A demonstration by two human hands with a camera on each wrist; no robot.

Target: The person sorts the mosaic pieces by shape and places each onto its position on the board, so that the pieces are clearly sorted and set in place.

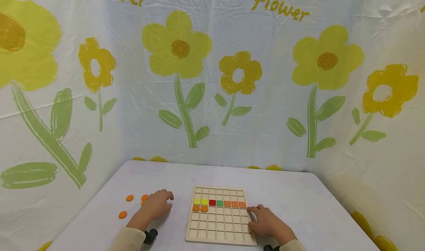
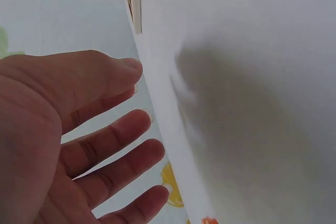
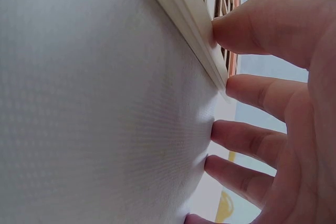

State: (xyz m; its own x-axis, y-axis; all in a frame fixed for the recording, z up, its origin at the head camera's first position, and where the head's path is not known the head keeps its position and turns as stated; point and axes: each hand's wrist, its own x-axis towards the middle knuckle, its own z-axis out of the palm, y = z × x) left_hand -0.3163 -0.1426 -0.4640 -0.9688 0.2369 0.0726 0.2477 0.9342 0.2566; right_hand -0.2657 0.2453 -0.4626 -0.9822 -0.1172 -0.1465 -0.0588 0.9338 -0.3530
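A wooden grid board (image 1: pixel 220 226) lies on the table between the hands. One row holds square tiles: two yellow (image 1: pixel 200 202), a red (image 1: pixel 212 203), a green (image 1: pixel 220 203) and three orange (image 1: pixel 234 204). Below the yellow tiles sit two orange discs (image 1: pixel 200 209). My left hand (image 1: pixel 157 205) is held over the table left of the board, palm bare, fingers spread and slightly bent. At the board's right edge, my right hand (image 1: pixel 265 220) touches the rim (image 3: pixel 202 35) with thumb and index fingertip. Its other fingers extend down to the table.
Several loose orange discs (image 1: pixel 130 198) lie left of the board, some partly hidden behind the left hand. The white table (image 1: pixel 282 192) ends at fabric walls (image 1: pixel 212 107) printed with yellow flowers. A black wrist mount (image 1: pixel 151 236) is on the left wrist.
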